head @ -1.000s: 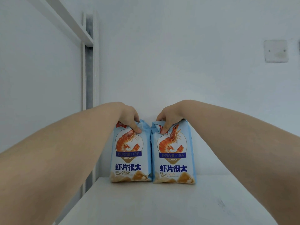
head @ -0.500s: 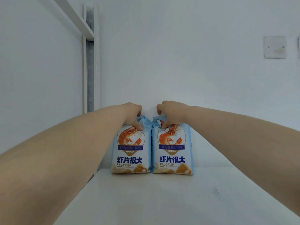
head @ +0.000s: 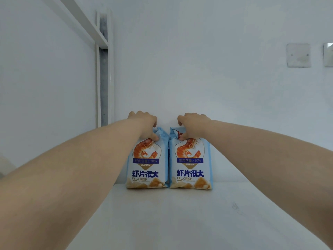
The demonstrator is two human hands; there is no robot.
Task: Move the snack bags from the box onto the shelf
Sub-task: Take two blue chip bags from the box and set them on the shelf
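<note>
Both prawn-cracker bags stand upright at the back of the white shelf (head: 180, 213), side by side and touching, close to the wall (head: 198, 78). The left hand (head: 144, 123) pinches the crumpled top of the left bag (head: 146, 166), thumb on the front face and fingers curled over behind. The right hand (head: 193, 126) grips the top of the right bag (head: 191, 166) the same way. To finish the placing well, I'd say each bag should sit flat on its base before the pinch loosens, and the fingers should lift straight up and back so the light, puffy packs don't tip forward. The bags sit directly under the hands, at full arm's reach, with bare shelf in front of them.
</note>
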